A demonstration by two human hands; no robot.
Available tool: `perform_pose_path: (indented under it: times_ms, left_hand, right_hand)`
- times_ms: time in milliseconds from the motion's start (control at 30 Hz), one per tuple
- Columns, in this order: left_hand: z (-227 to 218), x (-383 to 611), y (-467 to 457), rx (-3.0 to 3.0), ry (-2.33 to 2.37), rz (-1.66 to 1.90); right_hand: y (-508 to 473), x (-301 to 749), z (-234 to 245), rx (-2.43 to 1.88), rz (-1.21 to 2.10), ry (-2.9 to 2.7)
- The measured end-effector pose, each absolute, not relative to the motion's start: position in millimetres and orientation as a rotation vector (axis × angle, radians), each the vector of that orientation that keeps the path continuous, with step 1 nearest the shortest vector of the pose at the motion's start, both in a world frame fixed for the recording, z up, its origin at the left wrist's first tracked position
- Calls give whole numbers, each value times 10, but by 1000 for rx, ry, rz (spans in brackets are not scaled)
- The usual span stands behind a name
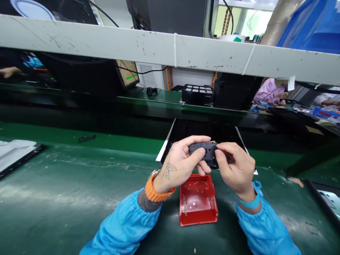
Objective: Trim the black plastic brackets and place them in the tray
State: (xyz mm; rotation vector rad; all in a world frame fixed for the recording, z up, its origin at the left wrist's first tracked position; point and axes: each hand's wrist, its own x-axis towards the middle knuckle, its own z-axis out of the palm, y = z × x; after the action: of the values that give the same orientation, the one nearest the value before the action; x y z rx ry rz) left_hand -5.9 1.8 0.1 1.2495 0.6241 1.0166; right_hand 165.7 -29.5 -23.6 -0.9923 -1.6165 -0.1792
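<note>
My left hand (183, 157) is closed round a flat black plastic part (208, 153) with small cut-outs, resembling a phone's inner frame; the thumb lies across its face. At the part's right edge my right hand (235, 164) pinches with thumb and forefinger. Whether those fingertips grip the edge or some tiny piece on it cannot be made out. Below both hands a red plastic bin (198, 203) stands on the green bench, with a few tiny bits and thin strips inside. Behind the hands lies a black tray (209, 127) with white strips along its sides.
A grey shelf beam (148, 46) crosses above the bench. Farther back are a monitor (129, 74), a scanner (151, 91) and a black divided box (198, 94). A person in pink (269, 90) sits at the far right. A dark tray (325, 202) lies at the right edge.
</note>
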Motion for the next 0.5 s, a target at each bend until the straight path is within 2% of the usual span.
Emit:
perform_pose_path:
  times_ms: [200,500]
  left_hand:
    - [7,-80,-14,1255,586,1074]
    - [64,-52,-149,1357,670,1181]
  right_hand:
    - [-282,1659,-228,-923,-403,-1727]
    - [-306,1648,-228,-887,-406,-1778]
